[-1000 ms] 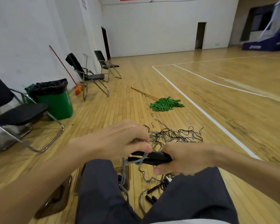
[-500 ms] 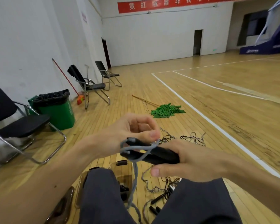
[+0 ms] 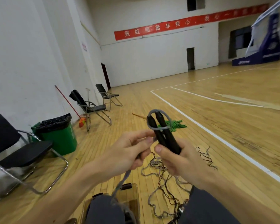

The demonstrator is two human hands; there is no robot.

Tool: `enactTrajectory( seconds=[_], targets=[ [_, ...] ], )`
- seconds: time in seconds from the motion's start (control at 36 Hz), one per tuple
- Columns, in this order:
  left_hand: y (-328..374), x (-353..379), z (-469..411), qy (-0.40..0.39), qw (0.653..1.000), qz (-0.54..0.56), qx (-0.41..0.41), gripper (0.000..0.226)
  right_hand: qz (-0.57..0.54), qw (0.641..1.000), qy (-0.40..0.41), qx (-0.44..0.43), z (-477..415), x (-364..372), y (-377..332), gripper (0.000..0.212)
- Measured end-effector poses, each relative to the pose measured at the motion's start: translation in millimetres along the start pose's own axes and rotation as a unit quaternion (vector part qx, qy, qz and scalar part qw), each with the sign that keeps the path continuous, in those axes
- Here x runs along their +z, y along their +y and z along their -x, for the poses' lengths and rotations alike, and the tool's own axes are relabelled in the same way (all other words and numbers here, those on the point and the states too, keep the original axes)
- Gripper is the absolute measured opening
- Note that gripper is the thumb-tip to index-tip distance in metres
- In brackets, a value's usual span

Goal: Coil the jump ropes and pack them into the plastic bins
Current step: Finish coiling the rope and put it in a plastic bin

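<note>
Handles (image 3: pixel 164 138) that lay level a second earlier stood upright, gripped in the right hand (image 3: pixel 181 160), one turn of grey cord (image 3: pixel 161 128) around their tops. The left hand (image 3: pixel 128 152) pinched the trailing cord, so coiling had begun; the plastic bin (image 3: pixel 133 194) waited below, between the knees.

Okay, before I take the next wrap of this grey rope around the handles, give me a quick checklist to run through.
1. Both black handles gripped together in the right hand: ok.
2. Grey rope pinched by the left hand: ok.
3. One wrap lying across both handles near their upper ends: ok.
4. Trailing rope free of the tangle on the floor: cannot tell, it blurs as it drops past the knee.
5. Plastic bin close below the hands: ok.
6. Room left in that bin: cannot tell, the leg hides most of it.
</note>
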State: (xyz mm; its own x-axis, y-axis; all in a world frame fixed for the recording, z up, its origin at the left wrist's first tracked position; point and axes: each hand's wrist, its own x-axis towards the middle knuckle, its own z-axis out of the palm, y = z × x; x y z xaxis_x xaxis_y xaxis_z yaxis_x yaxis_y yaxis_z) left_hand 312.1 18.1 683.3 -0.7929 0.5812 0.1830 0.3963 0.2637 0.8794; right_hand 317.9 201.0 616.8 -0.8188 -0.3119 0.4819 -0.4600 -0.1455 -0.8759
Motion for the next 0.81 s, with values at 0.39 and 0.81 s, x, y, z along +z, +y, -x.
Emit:
enactTrajectory(
  seconds=[0.39,0.81],
  targets=[
    [-1,-7,1,0.022,0.962,-0.273,0.013,0.031,-0.009,0.985,0.164,0.053,-6,-19,26,0.026],
    [26,-17,3,-0.051,0.732,-0.650,0.198,0.023,0.074,0.982,0.071,0.156,-4,-1,44,0.027]
  ],
)
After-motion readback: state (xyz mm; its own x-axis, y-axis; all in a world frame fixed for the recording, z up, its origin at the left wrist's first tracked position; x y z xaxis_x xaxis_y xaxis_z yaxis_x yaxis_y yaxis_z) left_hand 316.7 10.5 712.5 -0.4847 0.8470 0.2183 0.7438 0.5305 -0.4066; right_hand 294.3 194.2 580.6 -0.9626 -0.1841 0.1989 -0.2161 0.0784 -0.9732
